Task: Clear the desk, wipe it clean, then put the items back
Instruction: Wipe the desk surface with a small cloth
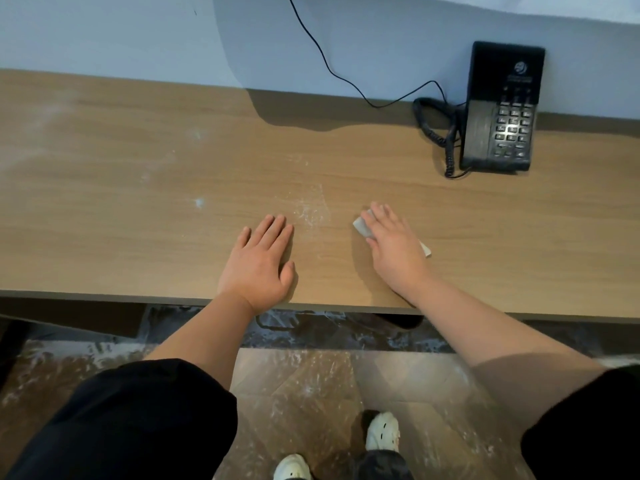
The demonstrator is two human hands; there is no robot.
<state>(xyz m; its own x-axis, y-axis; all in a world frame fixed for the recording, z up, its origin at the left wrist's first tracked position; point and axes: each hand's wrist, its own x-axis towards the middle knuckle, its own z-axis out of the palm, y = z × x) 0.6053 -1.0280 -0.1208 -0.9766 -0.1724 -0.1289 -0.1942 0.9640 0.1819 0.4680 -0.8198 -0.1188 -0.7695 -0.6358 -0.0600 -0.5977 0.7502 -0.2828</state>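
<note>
The desk [138, 168] is showing white dusty smears. The right hand [391, 244] is pressing flat, fingers straight, on a folded white wipe [362, 227], at 3 o'clock from the left hand [259, 261], which is lying flat and holding nothing. A phone [498, 109] is sitting at 1 o'clock.

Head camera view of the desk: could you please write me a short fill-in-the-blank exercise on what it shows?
1. The black telephone stands against the ___.
2. The right hand presses a pale cloth onto the ___.
3. The left hand lies flat, holding ___.
4. White dust streaks the wood between the two ___.

Missing words: wall; desk; nothing; hands.
</note>
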